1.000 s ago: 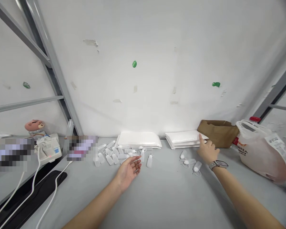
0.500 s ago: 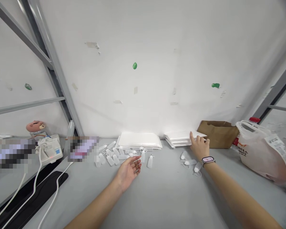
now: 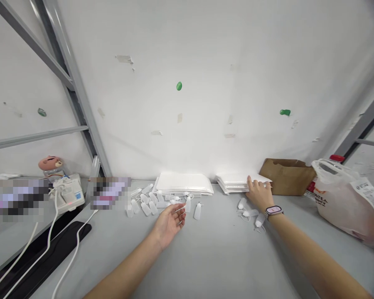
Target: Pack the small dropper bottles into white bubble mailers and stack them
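Observation:
My left hand (image 3: 171, 224) is open, palm up with curled, parted fingers, just in front of several small translucent bottles (image 3: 145, 208). Behind these bottles lies a wide stack of white sheets (image 3: 184, 182) against the wall. My right hand (image 3: 259, 192), with a band on its wrist, rests its fingers on the right end of a smaller white stack (image 3: 232, 182). Its thumb and part of the fingers press on this stack's edge. A few more translucent bottles (image 3: 251, 213) with strings lie in front of and left of my right wrist. One bottle (image 3: 198, 211) stands apart near the middle.
At the back right are a brown paper box (image 3: 286, 177) and a filled plastic bag (image 3: 343, 203). On the left lie a white power strip (image 3: 70, 194), cables, a blurred device (image 3: 110, 193) and a black tray (image 3: 62, 249). A metal frame (image 3: 81, 95) rises there.
The whole view has shifted slightly, moving the scene a little to the right. My right hand sits slightly further left against the smaller stack. My left hand keeps nearly the same pose.

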Available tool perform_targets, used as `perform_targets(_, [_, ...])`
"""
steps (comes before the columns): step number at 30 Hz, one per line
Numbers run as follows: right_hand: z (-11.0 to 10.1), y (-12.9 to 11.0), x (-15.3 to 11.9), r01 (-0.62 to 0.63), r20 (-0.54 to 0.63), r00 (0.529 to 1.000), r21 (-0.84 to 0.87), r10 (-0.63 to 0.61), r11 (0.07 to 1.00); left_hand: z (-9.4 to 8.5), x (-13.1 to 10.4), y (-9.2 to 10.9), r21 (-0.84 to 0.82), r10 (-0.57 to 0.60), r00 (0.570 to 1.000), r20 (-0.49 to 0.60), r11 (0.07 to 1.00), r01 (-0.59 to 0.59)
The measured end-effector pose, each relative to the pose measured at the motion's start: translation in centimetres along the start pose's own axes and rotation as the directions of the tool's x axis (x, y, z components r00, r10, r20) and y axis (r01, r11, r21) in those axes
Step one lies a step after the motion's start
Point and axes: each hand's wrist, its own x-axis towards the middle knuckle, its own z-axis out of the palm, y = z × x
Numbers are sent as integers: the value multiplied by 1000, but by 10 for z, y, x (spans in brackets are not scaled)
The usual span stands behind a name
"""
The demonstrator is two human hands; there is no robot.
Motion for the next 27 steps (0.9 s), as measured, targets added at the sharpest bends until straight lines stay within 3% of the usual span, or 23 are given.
perform_targets(7, [9, 6, -1, 4, -56, 998, 5, -4, 1000, -1, 1, 1, -8, 3, 1000, -5, 1000, -3])
perform_targets(13, [12, 22, -11, 176, -89, 981, 34, -173, 984, -3, 2, 0, -20, -12, 1000, -3, 1000, 12])
perform_targets(21, [9, 33, -13, 482, -89, 875, 62, -476, 874, -2, 3, 1, -26, -12, 999, -37, 1000, 11])
perform_targets(27, [12, 29, -16, 534, -101, 843, 26, -529, 845, -2, 3, 0, -31, -21, 999, -42, 999, 19])
